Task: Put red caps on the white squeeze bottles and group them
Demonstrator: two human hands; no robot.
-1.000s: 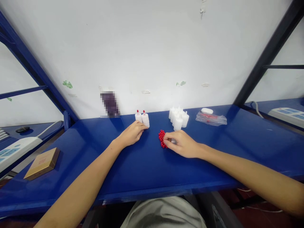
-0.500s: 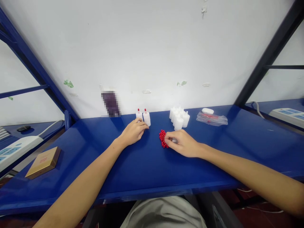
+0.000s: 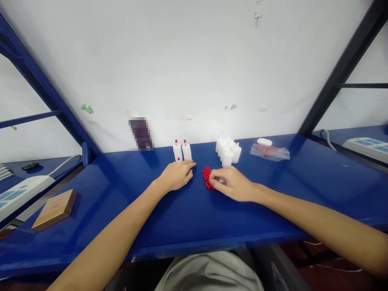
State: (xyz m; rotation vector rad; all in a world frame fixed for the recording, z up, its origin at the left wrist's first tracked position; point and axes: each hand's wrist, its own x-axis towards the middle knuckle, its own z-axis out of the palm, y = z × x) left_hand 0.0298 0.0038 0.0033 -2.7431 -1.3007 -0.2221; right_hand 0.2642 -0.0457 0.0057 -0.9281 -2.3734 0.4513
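Observation:
My left hand (image 3: 178, 176) lies with fingers stretched out to the right, in front of two upright white squeeze bottles (image 3: 187, 152) with red tips. Just behind the knuckles shows the red tip of a third bottle (image 3: 178, 159), its body mostly hidden. My right hand (image 3: 230, 184) is closed in a pinch at a cluster of small red caps (image 3: 207, 173), covering part of it. Whatever is between its fingertips is hidden. A small whitish piece (image 3: 222, 180) shows by the curled fingers; its kind is unclear. Behind this hand stands a group of white bottles (image 3: 228, 157) without red tips.
A clear plastic bag (image 3: 277, 153) with red things inside and a white oval object (image 3: 264, 142) lie at the back right. On the left of the blue table (image 3: 169, 222) is a gold box (image 3: 56, 208). Power strips (image 3: 27, 192) flank the table.
My left hand has come nearer and slightly right, its fingers away from the two bottles. A third red tip now shows behind it. My right hand stays at the red caps.

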